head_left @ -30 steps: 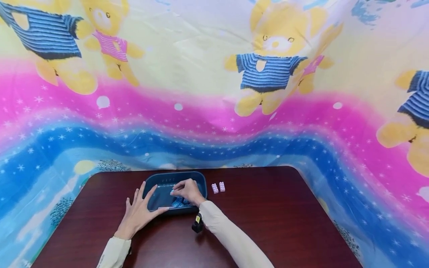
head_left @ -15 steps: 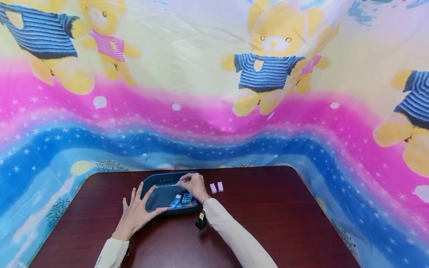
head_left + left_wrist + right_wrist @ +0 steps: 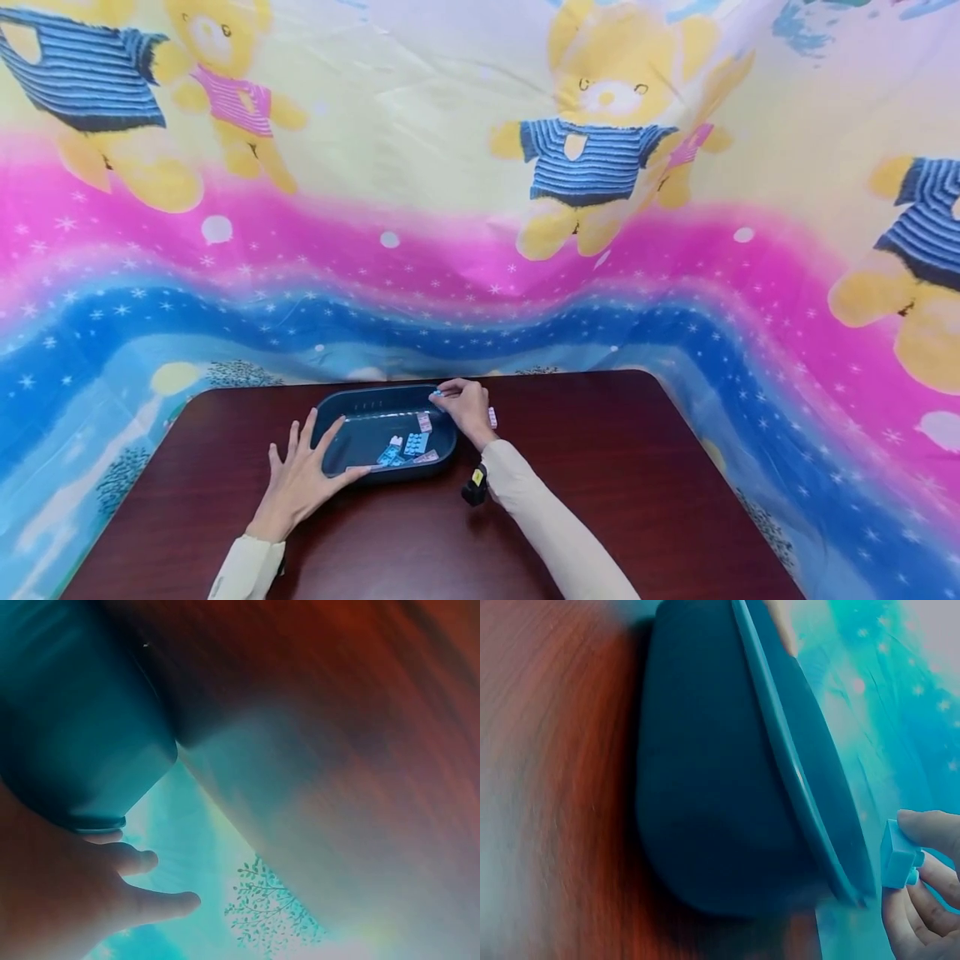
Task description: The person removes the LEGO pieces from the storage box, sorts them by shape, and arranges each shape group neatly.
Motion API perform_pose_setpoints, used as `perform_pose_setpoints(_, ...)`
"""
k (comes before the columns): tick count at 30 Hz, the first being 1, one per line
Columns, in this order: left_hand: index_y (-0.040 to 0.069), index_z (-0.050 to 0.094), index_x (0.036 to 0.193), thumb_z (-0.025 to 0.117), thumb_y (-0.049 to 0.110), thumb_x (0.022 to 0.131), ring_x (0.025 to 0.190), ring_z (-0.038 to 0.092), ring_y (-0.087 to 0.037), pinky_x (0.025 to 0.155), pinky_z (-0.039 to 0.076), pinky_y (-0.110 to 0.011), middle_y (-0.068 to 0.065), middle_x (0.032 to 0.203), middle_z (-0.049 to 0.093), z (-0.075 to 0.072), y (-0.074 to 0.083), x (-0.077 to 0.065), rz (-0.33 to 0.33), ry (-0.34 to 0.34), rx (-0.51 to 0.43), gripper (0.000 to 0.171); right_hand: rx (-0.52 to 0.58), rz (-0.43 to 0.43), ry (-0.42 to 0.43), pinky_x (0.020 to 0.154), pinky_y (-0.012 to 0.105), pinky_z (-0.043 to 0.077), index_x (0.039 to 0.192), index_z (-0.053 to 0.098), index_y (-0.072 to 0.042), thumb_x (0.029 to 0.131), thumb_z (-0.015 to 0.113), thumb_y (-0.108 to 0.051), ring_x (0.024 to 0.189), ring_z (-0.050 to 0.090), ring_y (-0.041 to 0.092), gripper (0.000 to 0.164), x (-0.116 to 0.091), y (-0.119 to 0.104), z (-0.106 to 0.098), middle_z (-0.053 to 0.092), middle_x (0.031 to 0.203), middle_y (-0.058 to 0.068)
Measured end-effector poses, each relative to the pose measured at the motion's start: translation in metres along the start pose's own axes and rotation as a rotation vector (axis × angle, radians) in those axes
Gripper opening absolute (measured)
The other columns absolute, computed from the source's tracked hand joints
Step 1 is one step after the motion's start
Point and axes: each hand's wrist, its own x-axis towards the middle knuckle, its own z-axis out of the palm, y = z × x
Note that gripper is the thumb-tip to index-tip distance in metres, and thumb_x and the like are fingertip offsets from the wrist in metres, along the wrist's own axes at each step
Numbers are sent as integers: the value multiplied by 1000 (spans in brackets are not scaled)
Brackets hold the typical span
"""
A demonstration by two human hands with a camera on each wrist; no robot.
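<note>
A dark blue-green plastic basin (image 3: 363, 433) stands near the table's far edge. My left hand (image 3: 296, 483) rests against its left end with spread, straight fingers, the thumb along the near rim. In my right hand (image 3: 467, 410) a small blue toy building block (image 3: 900, 856) is pinched between thumb and fingers, above the basin's far right rim. The right wrist view shows studs on the block. Inside the basin lie several blocks: a blue one (image 3: 416, 443), a pink one (image 3: 424, 422), another pink one (image 3: 426, 457) and blue ones at the near side.
A pale pink block (image 3: 492, 417) stands on the dark wooden table (image 3: 600, 467), partly hidden by my right hand. Behind the table's far edge hangs a printed curtain (image 3: 420, 333) with bears. A small black device (image 3: 475, 487) is worn at my right wrist.
My right hand has moved right, from inside the basin to over its far right rim, carrying the blue block. More blocks in the basin are uncovered. The left hand stays at the basin.
</note>
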Motion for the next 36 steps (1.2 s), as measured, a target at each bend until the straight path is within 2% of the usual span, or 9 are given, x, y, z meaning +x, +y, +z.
perform_pose_setpoints(4,17,37,166,74,76,82,153,12,-63,108,5,-89,-28,172,14,1,0,1,7,12,1,109,-20,36,67,77,36,63,98,83,-4,87,89,-16,80,76,19,17,5,9,-14,79,86,5)
perform_pose_setpoints(10,12,27,169,73,76,82,153,10,-62,108,5,-89,-27,173,11,0,-2,3,-3,6,3,117,-65,63,144,86,44,61,99,83,-2,86,90,-15,86,76,27,19,9,26,-33,80,89,9)
perform_pose_setpoints(21,6,25,169,73,76,82,154,8,-61,110,2,-88,-27,173,10,-1,0,2,-17,-12,0,121,-92,217,285,97,50,55,95,81,-1,85,89,-10,90,76,33,16,11,76,-56,80,89,14)
perform_pose_setpoints(24,6,26,168,73,76,82,154,7,-62,111,1,-87,-28,173,10,-2,-1,1,-15,-12,3,121,-101,238,305,100,52,53,96,80,-2,85,89,-10,93,74,35,16,10,85,-58,79,92,15)
perform_pose_setpoints(28,6,28,168,73,76,82,154,8,-61,111,0,-86,-28,173,12,-3,-1,2,-8,-3,18,120,-116,271,304,97,53,54,98,78,-2,87,88,-10,95,73,35,17,9,91,-59,79,94,15)
perform_pose_setpoints(36,6,29,167,73,76,82,155,10,-59,113,1,-85,-29,172,13,0,-1,3,-7,1,23,119,-189,298,314,97,53,54,93,76,-2,84,90,-9,94,72,37,18,10,99,-57,78,91,16)
